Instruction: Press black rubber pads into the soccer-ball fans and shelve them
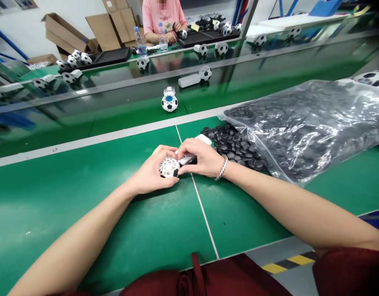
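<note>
On the green workbench (53,222), the left hand (152,170) held tight to a white soccer ball shell (168,167) at twelve o'clock. The right hand (201,158) gripped a white plastic handle (187,158) touching it, with black hexagon pieces (235,146) at one o'clock.

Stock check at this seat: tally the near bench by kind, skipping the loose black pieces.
ball: 1
white bar: 1
plastic bag: 1
Total: 3
Not counted: patterned item cut off at the right edge, too unclear to tell.
</note>
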`<state>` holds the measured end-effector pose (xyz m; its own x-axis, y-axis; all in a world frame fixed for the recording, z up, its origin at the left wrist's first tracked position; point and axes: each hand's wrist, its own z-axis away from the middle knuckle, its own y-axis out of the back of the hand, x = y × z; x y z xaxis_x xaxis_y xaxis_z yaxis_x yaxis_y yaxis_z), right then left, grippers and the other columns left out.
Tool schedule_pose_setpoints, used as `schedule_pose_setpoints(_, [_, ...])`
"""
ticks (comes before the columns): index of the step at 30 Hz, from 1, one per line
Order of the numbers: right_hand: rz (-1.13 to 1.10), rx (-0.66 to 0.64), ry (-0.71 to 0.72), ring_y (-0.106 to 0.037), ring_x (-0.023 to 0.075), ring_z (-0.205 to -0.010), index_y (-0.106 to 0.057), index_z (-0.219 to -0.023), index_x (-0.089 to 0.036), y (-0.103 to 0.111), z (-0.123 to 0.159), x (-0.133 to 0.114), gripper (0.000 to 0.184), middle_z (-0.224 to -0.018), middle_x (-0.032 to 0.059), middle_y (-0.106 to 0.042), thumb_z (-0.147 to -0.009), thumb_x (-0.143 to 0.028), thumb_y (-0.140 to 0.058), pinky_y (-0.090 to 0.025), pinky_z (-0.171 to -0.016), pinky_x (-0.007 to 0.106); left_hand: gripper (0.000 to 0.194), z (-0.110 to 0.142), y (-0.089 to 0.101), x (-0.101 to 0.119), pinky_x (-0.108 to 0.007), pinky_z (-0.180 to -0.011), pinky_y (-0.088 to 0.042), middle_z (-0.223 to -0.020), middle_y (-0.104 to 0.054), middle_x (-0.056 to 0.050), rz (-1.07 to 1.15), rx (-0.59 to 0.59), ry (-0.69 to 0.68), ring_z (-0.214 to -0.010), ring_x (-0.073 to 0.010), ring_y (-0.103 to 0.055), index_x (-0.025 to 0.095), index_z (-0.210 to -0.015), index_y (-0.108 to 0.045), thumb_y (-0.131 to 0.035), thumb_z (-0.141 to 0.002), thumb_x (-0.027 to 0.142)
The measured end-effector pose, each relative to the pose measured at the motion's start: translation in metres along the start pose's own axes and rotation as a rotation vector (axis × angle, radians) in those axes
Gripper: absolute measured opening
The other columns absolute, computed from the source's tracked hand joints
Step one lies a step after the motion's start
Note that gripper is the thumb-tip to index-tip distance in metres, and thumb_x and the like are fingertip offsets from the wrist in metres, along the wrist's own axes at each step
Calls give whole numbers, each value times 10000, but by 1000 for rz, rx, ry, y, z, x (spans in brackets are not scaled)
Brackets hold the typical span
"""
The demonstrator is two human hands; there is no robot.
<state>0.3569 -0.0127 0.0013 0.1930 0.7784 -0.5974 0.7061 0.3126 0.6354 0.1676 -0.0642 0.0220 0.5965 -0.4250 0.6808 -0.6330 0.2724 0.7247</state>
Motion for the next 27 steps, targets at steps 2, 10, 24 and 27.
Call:
schedule_pose_setpoints(2, [-17, 6, 0, -499, 153, -734, -533, -789, -163, 0, 0, 0, 390, -796, 30, -580, -677, -512, -666, -358, -690, 271, 477, -1, 2, -2, -409, -999, -334, -1167, -434, -55, 2, -43, -10, -1134, -226, -413, 223, -1036, -467, -685, -612, 234])
schedule_pose_setpoints(10, [86, 18, -83, -460, 141, -671, -502, -720, -168, -5, -3, -7, 419, -722, 0, -537, -642, -539, -682, -327, -640, 260, 510, -3, 2, 1, -386, -989, -341, -1161, -440, -53, -18, -24, -21, -1114, -220, -418, 213, -1042, -458, -671, -582, 162])
schedule_pose_setpoints(24, [181, 72, -66, -505, 194, -824, -551, -834, -167, 1, 2, 9, 306, -866, 50, -596, -738, -442, -643, -350, -761, 316, 548, 0, -1, -12, -394, -965, -336, -1182, -449, -59, 86, 38, -10, -1111, -235, -436, 220, -1069, -462, -709, -580, 203])
schedule_pose_setpoints(27, [315, 87, -154, -489, 226, -877, -556, -885, -159, 3, 6, 8, 334, -935, 71, -597, -746, -454, -627, -336, -783, 343, 532, -1, 0, -15, -390, -935, -345, -1174, -463, -58, 123, 19, 24, -1082, -242, -449, 221, -1055, -486, -730, -583, 255])
